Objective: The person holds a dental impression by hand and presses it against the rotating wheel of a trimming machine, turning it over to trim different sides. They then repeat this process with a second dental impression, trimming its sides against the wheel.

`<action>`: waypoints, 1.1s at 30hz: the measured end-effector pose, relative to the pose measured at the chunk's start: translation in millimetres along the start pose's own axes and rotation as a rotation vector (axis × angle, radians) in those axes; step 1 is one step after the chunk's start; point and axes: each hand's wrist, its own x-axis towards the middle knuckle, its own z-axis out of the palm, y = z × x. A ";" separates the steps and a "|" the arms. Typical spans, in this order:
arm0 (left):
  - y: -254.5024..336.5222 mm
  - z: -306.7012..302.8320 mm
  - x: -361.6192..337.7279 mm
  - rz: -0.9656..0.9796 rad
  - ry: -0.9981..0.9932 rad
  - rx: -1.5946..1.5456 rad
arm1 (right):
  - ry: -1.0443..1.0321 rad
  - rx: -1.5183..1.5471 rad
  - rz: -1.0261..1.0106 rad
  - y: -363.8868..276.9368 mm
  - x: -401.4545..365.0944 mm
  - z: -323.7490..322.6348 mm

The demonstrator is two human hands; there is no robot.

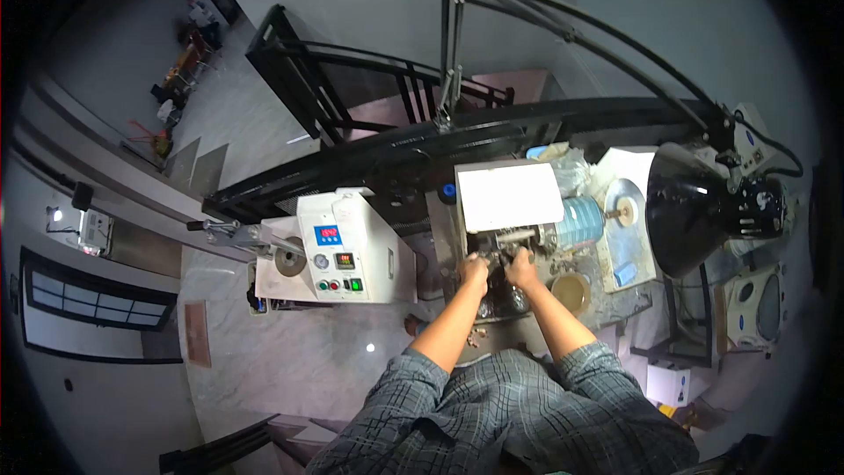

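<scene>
My left hand is closed, its fingers curled at the front of a dark, dirty bench-top device. Close beside it on the right, my right hand is closed too, at the same dark parts. Whatever lies between the fingers is too small and dark to name. Right behind the hands a bright white panel covers part of the device. To its right lies a clear blue plastic bottle on its side. A round tan bowl sits just right of my right hand.
A black lamp shade hangs on a long arm at the right. Under it are a white tray and a blue block. Left stands a white machine with lit displays. A black railing runs behind the bench.
</scene>
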 end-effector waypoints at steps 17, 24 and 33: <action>-1.6 9.0 15.5 0.018 0.057 0.191 | -0.093 0.018 0.020 -19.8 5.2 -2.3; 24.0 9.1 -3.3 0.080 -0.081 0.329 | -0.024 0.128 0.152 -16.0 -5.1 11.7; 4.4 7.3 23.8 0.063 -0.139 0.219 | -0.021 0.141 0.262 -21.2 -7.7 16.9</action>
